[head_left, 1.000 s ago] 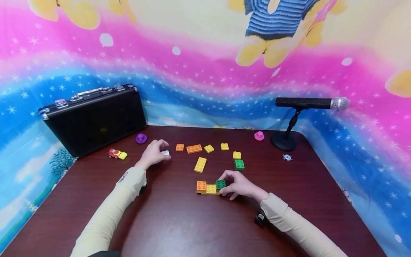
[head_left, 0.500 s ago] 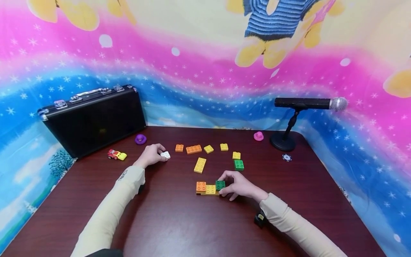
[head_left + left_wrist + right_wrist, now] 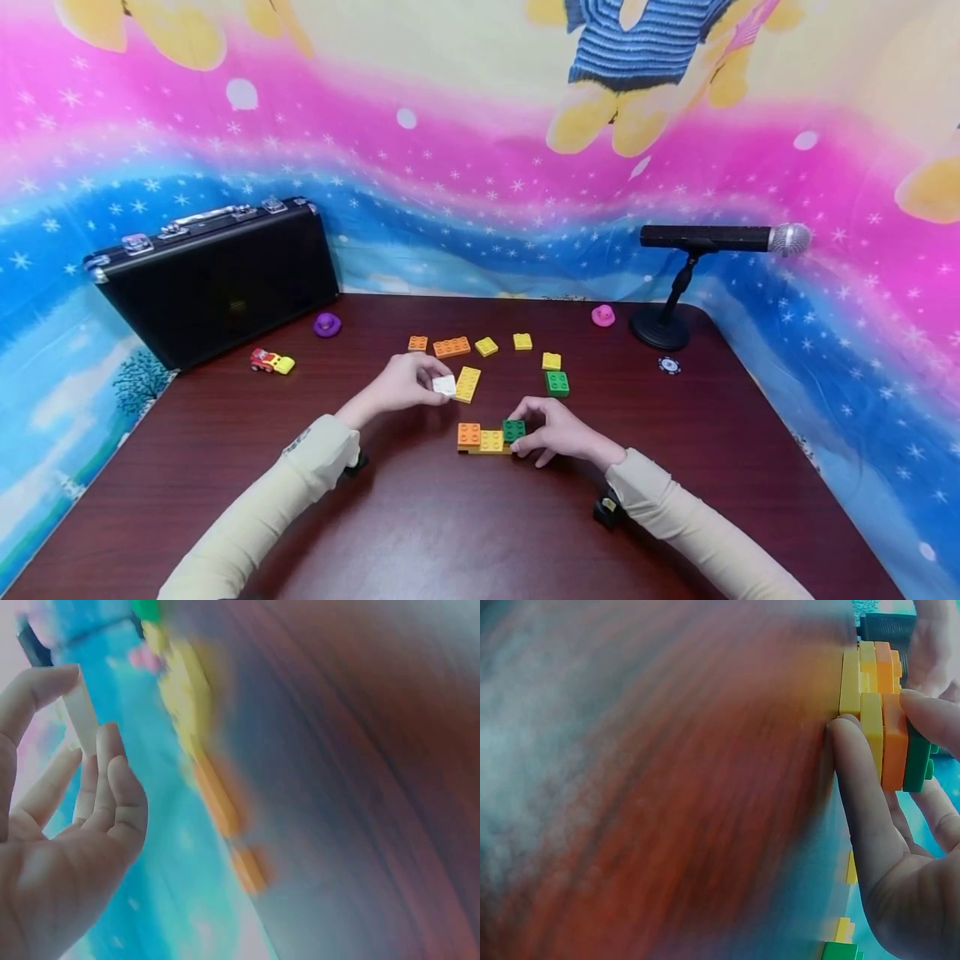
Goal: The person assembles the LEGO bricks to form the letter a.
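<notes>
My left hand (image 3: pixel 403 385) pinches a white toy building brick (image 3: pixel 444 386) between thumb and fingertips, just left of a long yellow brick (image 3: pixel 468 384). The left wrist view shows the white brick (image 3: pixel 81 718) edge-on, raised in front of the backdrop. My right hand (image 3: pixel 558 431) grips the right end of a built block of bricks (image 3: pixel 491 442) on the table. That block carries an orange brick (image 3: pixel 468 434) at its left end, yellow in the middle and a green brick (image 3: pixel 513 430) at the right. In the right wrist view, yellow and orange layers (image 3: pixel 894 742) lie under the green one.
Loose orange bricks (image 3: pixel 452 347), several small yellow ones (image 3: pixel 522 342) and a green brick (image 3: pixel 557 383) lie beyond the hands. Farther out are a toy car (image 3: pixel 272 362), purple duck (image 3: pixel 327 325), pink duck (image 3: pixel 603 316), poker chip (image 3: pixel 670 366), black case (image 3: pixel 225 283) and microphone stand (image 3: pixel 660 327).
The left hand has picked up the white brick from the table's left and carried it right, toward the built block. The right hand keeps its grip in the same place.
</notes>
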`<state>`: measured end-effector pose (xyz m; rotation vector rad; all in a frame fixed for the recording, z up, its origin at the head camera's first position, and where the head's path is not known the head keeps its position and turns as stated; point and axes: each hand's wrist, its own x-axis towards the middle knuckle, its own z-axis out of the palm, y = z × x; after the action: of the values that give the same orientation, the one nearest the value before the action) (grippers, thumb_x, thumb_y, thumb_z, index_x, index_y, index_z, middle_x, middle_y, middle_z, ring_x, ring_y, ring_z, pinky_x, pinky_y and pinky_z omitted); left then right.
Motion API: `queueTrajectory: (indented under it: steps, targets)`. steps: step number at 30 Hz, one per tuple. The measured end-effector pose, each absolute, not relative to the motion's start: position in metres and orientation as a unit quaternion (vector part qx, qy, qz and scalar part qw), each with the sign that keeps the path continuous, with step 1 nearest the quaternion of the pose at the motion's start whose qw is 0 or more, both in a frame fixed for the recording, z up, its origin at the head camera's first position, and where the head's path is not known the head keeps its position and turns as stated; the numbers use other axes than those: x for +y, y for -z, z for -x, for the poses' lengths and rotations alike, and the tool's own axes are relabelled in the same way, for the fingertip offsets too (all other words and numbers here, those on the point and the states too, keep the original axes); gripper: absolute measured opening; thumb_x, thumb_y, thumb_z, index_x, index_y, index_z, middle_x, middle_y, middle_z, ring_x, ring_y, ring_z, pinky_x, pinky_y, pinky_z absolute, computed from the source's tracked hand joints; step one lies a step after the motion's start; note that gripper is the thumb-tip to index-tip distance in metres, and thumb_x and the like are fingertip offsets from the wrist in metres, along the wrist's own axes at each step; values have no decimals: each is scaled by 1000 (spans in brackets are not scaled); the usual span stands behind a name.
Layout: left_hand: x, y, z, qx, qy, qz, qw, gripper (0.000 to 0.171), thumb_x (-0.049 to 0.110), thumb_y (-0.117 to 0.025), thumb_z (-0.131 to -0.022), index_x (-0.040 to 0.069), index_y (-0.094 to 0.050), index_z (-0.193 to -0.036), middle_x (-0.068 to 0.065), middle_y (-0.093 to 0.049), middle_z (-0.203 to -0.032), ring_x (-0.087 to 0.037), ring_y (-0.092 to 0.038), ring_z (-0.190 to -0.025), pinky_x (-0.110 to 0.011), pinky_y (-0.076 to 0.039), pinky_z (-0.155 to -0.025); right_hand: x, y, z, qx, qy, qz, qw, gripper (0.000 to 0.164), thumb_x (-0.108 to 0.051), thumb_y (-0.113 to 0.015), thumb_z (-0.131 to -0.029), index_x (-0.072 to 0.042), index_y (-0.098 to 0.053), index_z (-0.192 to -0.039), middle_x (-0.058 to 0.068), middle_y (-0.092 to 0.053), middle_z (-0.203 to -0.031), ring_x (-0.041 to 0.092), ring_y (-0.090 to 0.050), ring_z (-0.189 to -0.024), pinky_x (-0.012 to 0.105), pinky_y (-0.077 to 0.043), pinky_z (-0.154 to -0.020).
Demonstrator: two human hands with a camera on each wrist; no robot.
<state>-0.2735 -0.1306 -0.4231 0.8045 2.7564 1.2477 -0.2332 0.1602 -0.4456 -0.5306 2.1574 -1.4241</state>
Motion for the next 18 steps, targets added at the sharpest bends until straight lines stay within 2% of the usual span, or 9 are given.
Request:
queueTrajectory:
  steps: [6, 15, 18]
  targets:
    - [-108, 419, 252, 863, -386, -322, 55, 32, 18, -79, -67, 12, -66, -96, 4, -60, -79, -8, -56, -62, -24, -48, -59, 160, 447, 234, 796, 518, 193, 245, 29, -13, -72, -76, -10, -56, -101, 12, -56, -99, 24, -66, -72, 42, -51, -51]
    - [-97, 431, 243, 863, -354, -354, 74, 26, 20, -77, -68, 14, -68, -91, 8, -61, -75, -6, -56, -60, -22, -47, -57, 154, 419, 220, 793, 522, 191, 247, 28, -5, -68, -79, -2, -55, -103, 15, -56, -101, 32, -65, -76, 48, -51, -55]
    - [-95, 434, 243, 865, -350, -352, 79, 25, 21, -77, -68, 16, -67, -91, 10, -61, -74, -4, -55, -59, -22, -47, -57, 155, 424, 222, 794, 522, 189, 248, 28, -6, -68, -79, -3, -55, -104, 15, -55, -102, 32, -65, -76, 48, -51, -55]
